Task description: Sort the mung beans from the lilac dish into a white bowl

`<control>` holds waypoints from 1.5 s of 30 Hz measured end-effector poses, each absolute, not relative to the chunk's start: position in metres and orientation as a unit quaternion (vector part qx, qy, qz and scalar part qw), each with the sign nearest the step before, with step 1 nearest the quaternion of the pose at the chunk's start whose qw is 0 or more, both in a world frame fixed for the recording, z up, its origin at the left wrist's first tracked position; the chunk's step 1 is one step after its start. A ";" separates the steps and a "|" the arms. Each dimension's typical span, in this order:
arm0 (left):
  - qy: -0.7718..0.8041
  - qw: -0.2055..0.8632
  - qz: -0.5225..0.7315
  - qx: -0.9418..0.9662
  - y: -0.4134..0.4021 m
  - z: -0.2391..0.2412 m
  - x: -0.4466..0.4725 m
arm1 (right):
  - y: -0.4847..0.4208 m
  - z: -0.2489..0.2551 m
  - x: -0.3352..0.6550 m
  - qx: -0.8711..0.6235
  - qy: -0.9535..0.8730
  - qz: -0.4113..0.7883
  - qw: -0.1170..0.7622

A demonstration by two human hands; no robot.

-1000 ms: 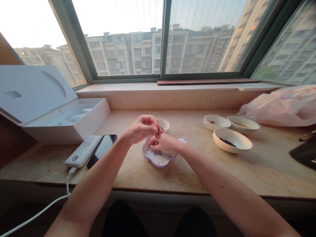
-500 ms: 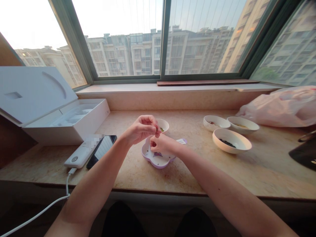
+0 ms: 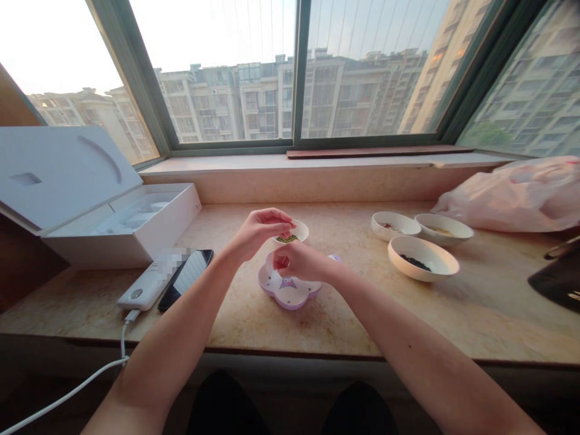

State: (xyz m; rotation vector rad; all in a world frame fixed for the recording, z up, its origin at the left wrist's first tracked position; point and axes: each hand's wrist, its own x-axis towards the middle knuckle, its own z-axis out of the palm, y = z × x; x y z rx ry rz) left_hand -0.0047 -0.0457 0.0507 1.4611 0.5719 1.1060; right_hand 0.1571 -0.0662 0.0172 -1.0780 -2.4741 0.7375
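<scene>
My left hand (image 3: pixel 260 231) hovers over a small white bowl (image 3: pixel 293 232) of greenish bits, its fingertips pinched together right at the bowl's rim. What the pinch holds is too small to name. My right hand (image 3: pixel 299 262) is curled closed just below it, over a purple flower-shaped dish (image 3: pixel 286 287) with a cartoon figure on its white inside. Something small seems tucked in those fingers, but I cannot make it out. The two hands are close, a finger's width apart.
Three white bowls (image 3: pixel 422 257) stand to the right, one with dark bits, beside a pink plastic bag (image 3: pixel 516 194). On the left lie an open white box (image 3: pixel 118 223), a white power bank (image 3: pixel 149 280) with cable, and a black phone (image 3: pixel 186 277). A dark object (image 3: pixel 559 279) sits far right.
My left hand has moved a little forward from the right hand to the small bowl's rim. The right hand has shifted slightly, uncovering the cartoon figure on the purple dish.
</scene>
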 end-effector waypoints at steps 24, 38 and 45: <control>0.421 0.125 0.139 0.888 -0.039 0.050 -0.026 | -0.074 0.051 0.166 -0.210 -0.630 0.634 0.396; 0.419 0.142 -0.002 0.897 -0.051 0.029 -0.018 | -0.083 0.061 0.177 -0.149 -0.573 0.680 0.433; 0.436 0.121 -0.029 0.891 -0.054 0.026 -0.013 | -0.085 0.068 0.176 -0.260 -0.576 0.635 0.443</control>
